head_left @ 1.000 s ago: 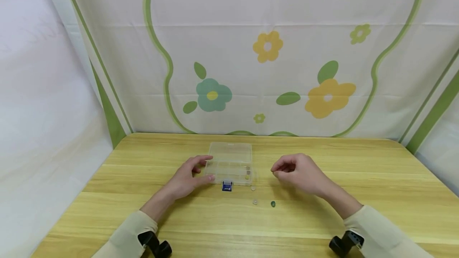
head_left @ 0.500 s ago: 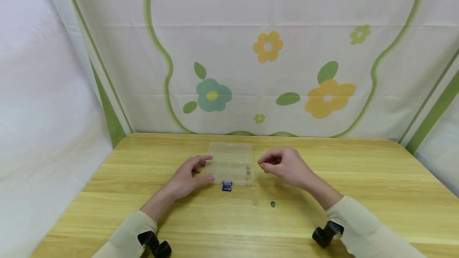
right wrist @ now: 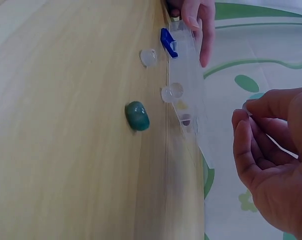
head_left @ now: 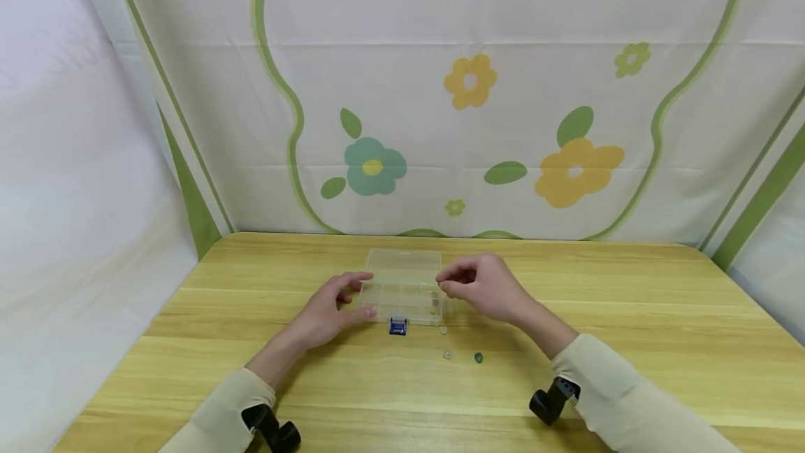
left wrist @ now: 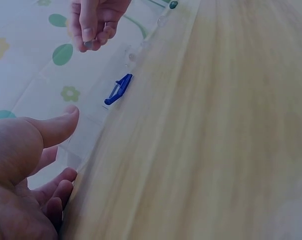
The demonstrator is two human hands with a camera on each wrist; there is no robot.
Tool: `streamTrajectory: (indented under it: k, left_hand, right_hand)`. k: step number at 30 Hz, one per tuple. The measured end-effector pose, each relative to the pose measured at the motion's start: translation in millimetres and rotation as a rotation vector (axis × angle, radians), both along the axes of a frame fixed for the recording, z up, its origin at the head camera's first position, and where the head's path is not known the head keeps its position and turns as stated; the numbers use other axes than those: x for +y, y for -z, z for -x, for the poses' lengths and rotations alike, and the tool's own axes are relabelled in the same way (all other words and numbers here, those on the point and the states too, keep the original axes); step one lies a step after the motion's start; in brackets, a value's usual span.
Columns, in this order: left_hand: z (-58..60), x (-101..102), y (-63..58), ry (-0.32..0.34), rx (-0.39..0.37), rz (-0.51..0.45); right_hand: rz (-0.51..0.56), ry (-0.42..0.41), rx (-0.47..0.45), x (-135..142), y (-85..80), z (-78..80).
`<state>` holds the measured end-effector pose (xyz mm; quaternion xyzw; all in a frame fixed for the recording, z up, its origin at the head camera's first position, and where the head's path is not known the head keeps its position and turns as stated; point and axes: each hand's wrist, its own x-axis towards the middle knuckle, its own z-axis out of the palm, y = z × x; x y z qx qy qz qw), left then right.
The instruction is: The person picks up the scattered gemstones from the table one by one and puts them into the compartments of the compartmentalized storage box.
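A clear plastic divided box [head_left: 391, 293] lies with its lid [head_left: 404, 265] folded back and its blue latch [head_left: 397, 326] at the front. My left hand [head_left: 323, 313] rests at its left side, thumb by the front corner and index finger near the hinge. Between thumb and fingertips my right hand [head_left: 487, 288] pinches a small greyish stone [left wrist: 88, 44], raised over the box's right edge. A yellow stone [head_left: 434, 311] and a dark stone [right wrist: 185, 120] lie in compartments at the box's right end. The left wrist view shows my left thumb spread from the fingers.
In front of the box, a glossy green stone [right wrist: 137, 116] and two clear stones, one nearer [head_left: 447, 354] and one by the box edge [head_left: 443, 331], lie on the wooden table [head_left: 352, 397]. A flower-patterned cloth [head_left: 409, 89] hangs behind the table.
My right hand has moved left and slightly away from me, carrying the small stone from right of the box to its right edge. My left hand, the box and the loose stones have stayed put.
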<state>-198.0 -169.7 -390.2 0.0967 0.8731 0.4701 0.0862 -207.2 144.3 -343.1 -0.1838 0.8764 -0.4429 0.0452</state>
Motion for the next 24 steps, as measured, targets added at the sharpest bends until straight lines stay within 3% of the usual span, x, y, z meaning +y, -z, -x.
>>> streamTrajectory:
  k: [24]
  left_hand:
    - [1.5,2.4,-0.3,-0.006,-0.006,-0.004]
  right_hand:
    - [0.065,-0.028,-0.035,-28.9,10.0,10.8]
